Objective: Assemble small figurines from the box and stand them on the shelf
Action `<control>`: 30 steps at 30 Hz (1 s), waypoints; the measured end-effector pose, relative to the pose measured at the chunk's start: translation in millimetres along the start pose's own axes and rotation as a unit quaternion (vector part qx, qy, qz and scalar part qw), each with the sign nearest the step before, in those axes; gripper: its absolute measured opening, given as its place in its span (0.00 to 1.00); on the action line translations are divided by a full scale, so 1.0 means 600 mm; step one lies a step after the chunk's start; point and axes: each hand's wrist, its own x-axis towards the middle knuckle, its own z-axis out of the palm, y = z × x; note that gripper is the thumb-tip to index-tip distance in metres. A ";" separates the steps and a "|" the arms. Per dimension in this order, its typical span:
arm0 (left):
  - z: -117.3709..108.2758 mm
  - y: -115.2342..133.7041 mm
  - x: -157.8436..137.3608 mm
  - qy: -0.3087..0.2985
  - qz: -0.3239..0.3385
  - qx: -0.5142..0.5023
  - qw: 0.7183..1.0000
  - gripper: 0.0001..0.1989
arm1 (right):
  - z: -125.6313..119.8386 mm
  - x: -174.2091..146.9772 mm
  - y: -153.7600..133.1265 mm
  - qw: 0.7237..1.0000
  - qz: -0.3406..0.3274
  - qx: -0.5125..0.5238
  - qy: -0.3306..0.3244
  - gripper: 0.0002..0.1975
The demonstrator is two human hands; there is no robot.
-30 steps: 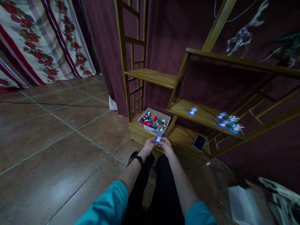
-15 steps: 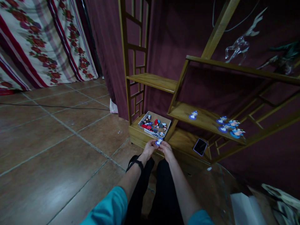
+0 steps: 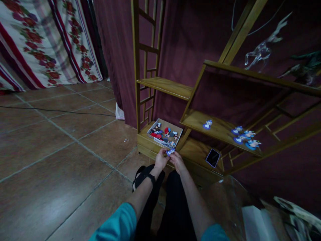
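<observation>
A small white-and-purple figurine (image 3: pixel 171 151) on a round purple base is held between my two hands, tilted, just in front of the box. My left hand (image 3: pixel 161 159) is closed on its left side with the fingertips. From the other side my right hand (image 3: pixel 178 161) pinches it too. Right behind them a shallow cardboard box (image 3: pixel 181 129) holds several small figurines in red, black, white and blue. On the shelf to the right stands a similar white-and-purple figurine (image 3: pixel 207 124), and farther right is a group of several blue and purple figurines (image 3: pixel 247 137).
The wooden shelf unit (image 3: pixel 165 87) stands ahead against a dark red curtain. A phone or tablet (image 3: pixel 213 157) lies on the lower board. A clear horse-like ornament (image 3: pixel 263 50) is on the upper shelf. A black cable (image 3: pixel 57 110) crosses the tiled floor.
The figurine has tipped over more to the side between my fingers. Both hands stay in front of the box, and the view has shifted slightly.
</observation>
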 end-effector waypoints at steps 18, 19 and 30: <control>-0.014 0.028 -0.002 -0.093 -0.167 -0.183 0.965 0.16 | 0.004 -0.001 -0.004 1.000 -0.001 -0.013 0.023 0.17; -0.015 0.030 -0.003 -0.097 -0.176 -0.189 0.961 0.15 | 0.003 0.000 -0.003 1.000 -0.003 -0.012 0.025 0.17; -0.016 0.038 -0.001 -0.093 -0.253 -0.221 0.937 0.07 | -0.004 0.010 0.012 0.998 -0.016 -0.022 0.053 0.17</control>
